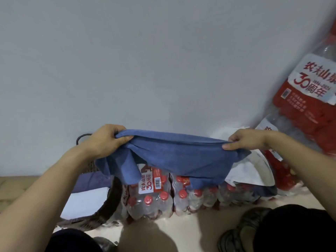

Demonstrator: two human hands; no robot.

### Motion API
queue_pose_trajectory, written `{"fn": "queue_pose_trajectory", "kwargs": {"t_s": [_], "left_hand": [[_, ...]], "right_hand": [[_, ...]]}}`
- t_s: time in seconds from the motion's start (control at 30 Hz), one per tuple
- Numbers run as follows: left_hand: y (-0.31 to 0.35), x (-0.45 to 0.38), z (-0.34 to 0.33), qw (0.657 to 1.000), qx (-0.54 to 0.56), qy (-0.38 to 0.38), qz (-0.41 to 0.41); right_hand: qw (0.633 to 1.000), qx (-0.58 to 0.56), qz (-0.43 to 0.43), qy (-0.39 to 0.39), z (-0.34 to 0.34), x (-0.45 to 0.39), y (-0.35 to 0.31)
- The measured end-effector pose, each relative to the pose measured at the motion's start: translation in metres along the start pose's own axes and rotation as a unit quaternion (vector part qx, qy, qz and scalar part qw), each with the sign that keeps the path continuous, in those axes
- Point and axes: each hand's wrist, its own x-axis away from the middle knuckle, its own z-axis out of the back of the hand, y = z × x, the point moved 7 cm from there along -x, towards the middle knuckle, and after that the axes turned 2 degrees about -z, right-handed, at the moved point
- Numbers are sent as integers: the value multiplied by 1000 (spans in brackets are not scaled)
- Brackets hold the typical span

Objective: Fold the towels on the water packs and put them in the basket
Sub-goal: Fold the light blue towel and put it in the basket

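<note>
A person crouched on the pale floor (pixel 181 231), knees and a sandalled foot (pixel 241 231) at the near edge, and held a blue towel (pixel 174 157) stretched in the air between two hands set well apart. The left hand (pixel 107 139) gripped one top corner with curled fingers and thumb; the right hand (pixel 245 139) pinched the opposite corner — the cloth sagged between them, its lower edge hanging just over the water packs (pixel 163 199), red-capped bottles wrapped in plastic. To the left, touching the packs, stood the dark woven basket (pixel 109 202), already holding folded cloth in purple and white. Beyond the right hand another white towel (pixel 249 170) lay crumpled on the packs, and a taller stack of bottled water (pixel 309 99) leaned against the grey wall (pixel 145 60). By the look of it, folding of this towel had only begun: it was lifted and spread, not yet doubled. The next move seemingly called for bringing the two corners together — evenly, so the edges met — before folding again and lowering it into the basket.
</note>
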Motion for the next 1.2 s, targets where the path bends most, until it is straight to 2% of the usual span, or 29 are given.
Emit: {"fn": "queue_pose_trajectory", "kwargs": {"t_s": [0.1,0.2,0.3,0.47,0.57,0.67,0.73,0.8,0.87,0.93,0.97,1.03,1.1,1.2], "left_hand": [[-11,3,-10,998,-3,-55,32],[-11,6,-21,992,29,-118,46],[-7,-2,-19,995,53,-72,52],[6,-17,-12,989,115,84,43],[26,-18,-13,983,144,113,-7],[44,-16,-17,981,155,111,-45],[51,-13,-23,981,160,92,-61],[55,-11,-31,985,148,55,-67],[59,-8,-37,988,130,22,-80],[66,-5,-41,988,125,-11,-94],[70,-3,-43,986,131,-30,-99],[80,1,-48,975,186,-78,-99],[87,6,-53,955,249,-129,-99],[92,9,-59,930,315,-168,-91]], "right_hand": [[967,-255,0,-5,-3,2,13],[934,-352,11,54,11,4,12],[909,-410,49,65,23,6,-2],[917,-374,132,-37,12,17,-52],[948,-271,143,-86,-23,18,-86],[961,-201,139,-127,-71,7,-103],[975,-136,100,-141,-99,-4,-100],[984,-121,62,-115,-110,-15,-99],[983,-177,55,-8,-96,-21,-105],[965,-228,90,90,-75,-21,-115],[955,-248,126,98,-70,-20,-122],[945,-260,191,50,-71,-17,-134],[952,-217,216,6,-77,-13,-139],[949,-205,237,24,-74,-7,-147]]}}
